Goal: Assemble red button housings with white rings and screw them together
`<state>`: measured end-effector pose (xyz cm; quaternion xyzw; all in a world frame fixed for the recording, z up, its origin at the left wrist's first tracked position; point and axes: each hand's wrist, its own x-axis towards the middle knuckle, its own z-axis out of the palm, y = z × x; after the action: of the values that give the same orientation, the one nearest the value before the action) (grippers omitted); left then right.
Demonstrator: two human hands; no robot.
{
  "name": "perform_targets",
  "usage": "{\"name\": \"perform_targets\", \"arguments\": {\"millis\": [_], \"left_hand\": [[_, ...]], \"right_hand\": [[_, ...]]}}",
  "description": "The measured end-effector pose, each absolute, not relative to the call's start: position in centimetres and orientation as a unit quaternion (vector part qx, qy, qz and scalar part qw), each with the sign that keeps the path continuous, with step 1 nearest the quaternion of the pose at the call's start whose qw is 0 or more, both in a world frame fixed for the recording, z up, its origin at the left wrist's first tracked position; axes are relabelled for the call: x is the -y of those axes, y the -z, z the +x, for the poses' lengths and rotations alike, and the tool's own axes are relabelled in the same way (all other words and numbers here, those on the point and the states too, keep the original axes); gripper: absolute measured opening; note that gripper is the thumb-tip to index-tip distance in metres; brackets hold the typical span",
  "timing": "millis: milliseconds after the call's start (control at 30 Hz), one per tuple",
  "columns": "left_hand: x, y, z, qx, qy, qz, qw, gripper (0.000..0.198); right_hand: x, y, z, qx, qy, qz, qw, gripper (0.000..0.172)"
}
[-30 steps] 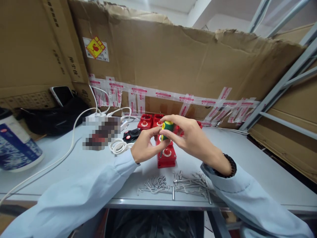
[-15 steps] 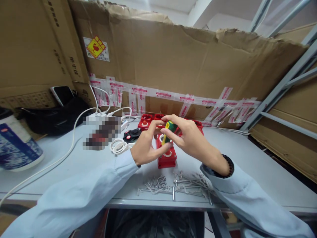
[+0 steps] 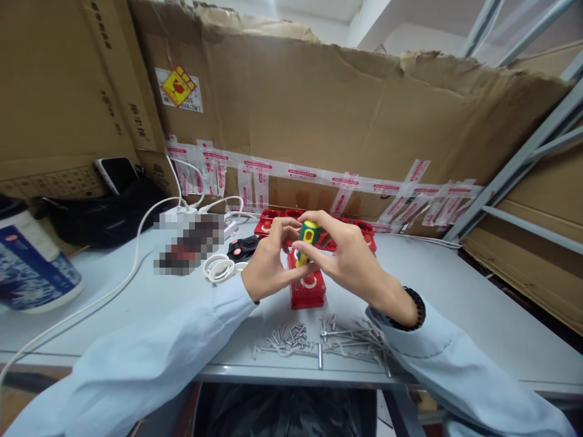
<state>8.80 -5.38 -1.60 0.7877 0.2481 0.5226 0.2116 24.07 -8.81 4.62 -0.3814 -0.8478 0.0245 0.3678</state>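
Observation:
A screwdriver (image 3: 310,233) with a green and yellow handle is in my right hand (image 3: 348,249), thumb and fingers round the grip. It stands nearly upright, its shaft pointing down at the left part of a red box (image 3: 308,297). My left hand (image 3: 273,261) curves round the screwdriver from the other side, its thumb across the lower shaft. Some left fingertips are hidden behind the tool. The box has a white-marked round on top, and both hands partly cover it. Loose screws (image 3: 291,335) lie on the near side of the box.
More red boxes (image 3: 364,233) stand in a row behind my hands. White rings (image 3: 218,269) and a black part (image 3: 243,249) lie left. Hex keys (image 3: 350,334) are piled by the front edge. A cup (image 3: 34,261), white cables (image 3: 136,243) and a cardboard wall (image 3: 319,115) surround the table.
The screwdriver's handle has turned and now stands more upright, with its shaft showing below my left thumb. My hands remain in almost the same place.

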Motion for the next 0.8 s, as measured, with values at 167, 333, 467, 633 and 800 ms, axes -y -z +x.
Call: {"name": "perform_targets", "arguments": {"millis": [167,333,467,633,800], "left_hand": [[5.49,1.58,8.82,-0.229,-0.523,0.794,0.209,0.056],[6.01,1.42,9.02,-0.192,-0.489,0.816,0.240,0.063],[5.74,1.81,9.05,-0.217,-0.515,0.802,0.211,0.067],[5.59,1.75,8.85,-0.216,-0.505,0.800,0.242,0.054],[5.64,1.87,9.09,-0.221,-0.478,0.813,0.247,0.061]], "right_hand": [[8.94,-4.45,24.11,0.822,0.035,-0.454,0.343,0.031],[9.33,-4.51,24.76,0.870,-0.065,-0.369,0.321,0.046],[9.32,-4.39,24.43,0.868,-0.087,-0.353,0.339,0.042],[9.19,-4.39,24.45,0.879,-0.099,-0.315,0.345,0.039],[9.17,-4.07,24.78,0.870,-0.107,-0.342,0.339,0.047]]}}
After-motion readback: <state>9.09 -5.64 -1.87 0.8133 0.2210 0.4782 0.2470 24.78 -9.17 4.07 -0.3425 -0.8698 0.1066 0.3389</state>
